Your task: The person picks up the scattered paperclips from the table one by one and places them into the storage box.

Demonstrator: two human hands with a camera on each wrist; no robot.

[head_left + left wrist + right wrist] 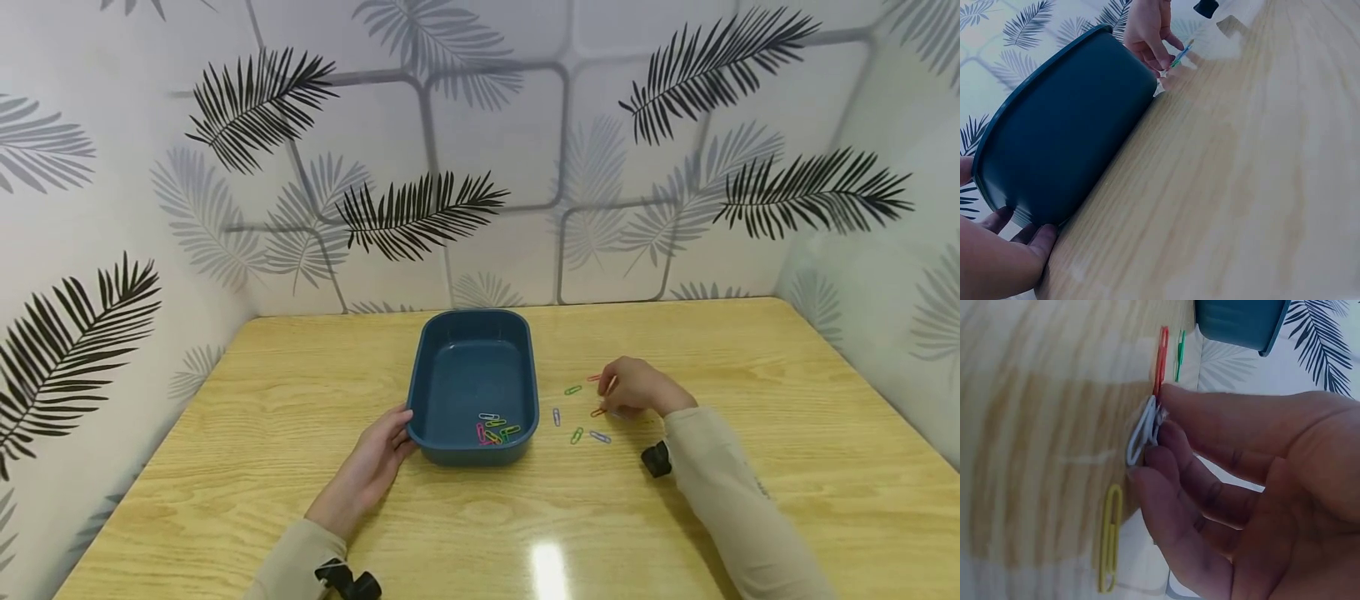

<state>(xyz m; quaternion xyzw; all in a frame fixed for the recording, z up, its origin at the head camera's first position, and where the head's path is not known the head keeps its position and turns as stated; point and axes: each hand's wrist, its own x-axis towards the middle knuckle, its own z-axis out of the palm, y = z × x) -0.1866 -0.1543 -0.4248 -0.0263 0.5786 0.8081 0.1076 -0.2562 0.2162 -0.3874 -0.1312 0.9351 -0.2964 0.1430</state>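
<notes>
**Fingertip work beside the tub**

Wooden table (750, 375), blue tub (472, 383) in the middle. Left hand (371, 467) lies flat against the tub's near corner. Right of the tub, right hand (637, 390) pinches a white paperclip (1142, 430), probably just lifting: light, springy wire, slippery flat, best nipped by its edge.

wooden table (750, 375), leaf-patterned wall (480, 150)
</notes>
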